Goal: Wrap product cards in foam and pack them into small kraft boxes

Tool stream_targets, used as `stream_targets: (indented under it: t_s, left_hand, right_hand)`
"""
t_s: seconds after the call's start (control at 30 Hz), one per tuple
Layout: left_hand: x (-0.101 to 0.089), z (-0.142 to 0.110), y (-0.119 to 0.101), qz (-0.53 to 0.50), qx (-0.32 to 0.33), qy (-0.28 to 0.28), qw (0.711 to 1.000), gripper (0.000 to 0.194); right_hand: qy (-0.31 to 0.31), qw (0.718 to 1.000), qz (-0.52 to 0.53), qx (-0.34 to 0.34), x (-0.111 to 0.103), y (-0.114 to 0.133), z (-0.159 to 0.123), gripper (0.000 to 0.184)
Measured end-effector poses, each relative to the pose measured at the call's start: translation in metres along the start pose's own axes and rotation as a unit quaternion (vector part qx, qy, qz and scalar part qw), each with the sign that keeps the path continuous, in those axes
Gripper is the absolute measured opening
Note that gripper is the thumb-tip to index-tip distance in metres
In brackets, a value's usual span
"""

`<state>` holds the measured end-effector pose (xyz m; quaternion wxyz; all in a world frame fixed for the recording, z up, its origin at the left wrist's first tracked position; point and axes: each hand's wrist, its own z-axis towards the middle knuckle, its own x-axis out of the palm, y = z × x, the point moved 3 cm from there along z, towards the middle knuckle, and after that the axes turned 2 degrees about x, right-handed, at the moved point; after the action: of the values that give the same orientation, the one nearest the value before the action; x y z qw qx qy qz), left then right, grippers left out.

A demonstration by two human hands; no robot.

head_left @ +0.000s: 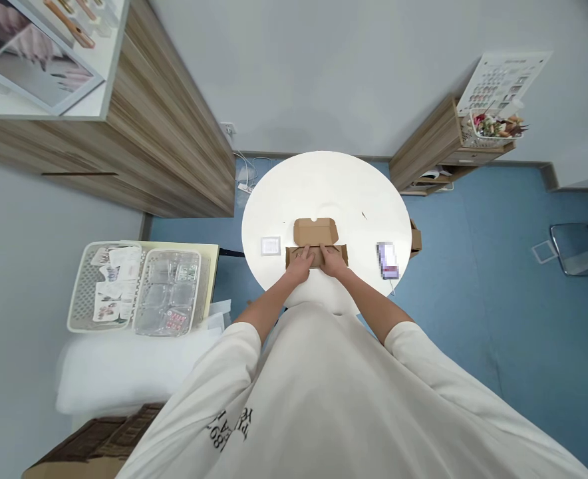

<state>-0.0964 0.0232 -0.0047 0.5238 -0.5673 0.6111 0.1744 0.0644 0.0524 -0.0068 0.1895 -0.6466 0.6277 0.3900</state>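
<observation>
By the near edge of the table (284, 186), the left hand (300, 265) and right hand (332, 261) touch a cardboard box (316, 231), partly hiding it, whether pinching I cannot tell

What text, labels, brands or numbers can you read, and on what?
White shirt: black letters and digits, folded; perhaps "89", not certain.
Cardboard box: no legible text.
Flat packet: too small.
Purple-white device: pixelated, unreadable.
Upright poster: too small.
Paper cards: too small.
Red-printed pack: too blurred.
</observation>
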Motion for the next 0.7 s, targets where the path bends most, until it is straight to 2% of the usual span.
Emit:
stream_targets:
  t_s: [0.07,0.17,0.23,0.3,0.53,0.7]
  left_hand:
    - [-0.003,-0.016,0.006,0.005,-0.022,-0.072,0.997,0.072]
    - [-0.004,-0.039,0.024,-0.013,-0.124,-0.140,0.982,0.079]
    - [-0.001,-0.049,0.035,-0.031,-0.180,-0.140,0.973,0.079]
    - [0.002,-0.049,0.042,-0.047,-0.200,-0.126,0.970,0.076]
    - [0.008,-0.024,0.040,-0.079,-0.197,-0.092,0.973,0.059]
    - [0.016,-0.019,0.041,-0.099,-0.185,-0.075,0.975,0.049]
  right_hand:
    - [0.007,1.000,0.003,0.006,0.000,0.000,0.000,0.095]
    - [0.014,1.000,0.008,0.015,0.002,0.001,-0.001,0.097]
    - [0.016,1.000,0.013,0.020,0.002,0.002,-0.002,0.097]
    - [0.018,0.999,0.016,0.021,0.001,0.003,-0.003,0.096]
    - [0.021,0.999,0.005,0.027,-0.001,0.006,-0.005,0.096]
    - [0.018,0.999,0.006,0.029,0.000,0.006,-0.005,0.096]
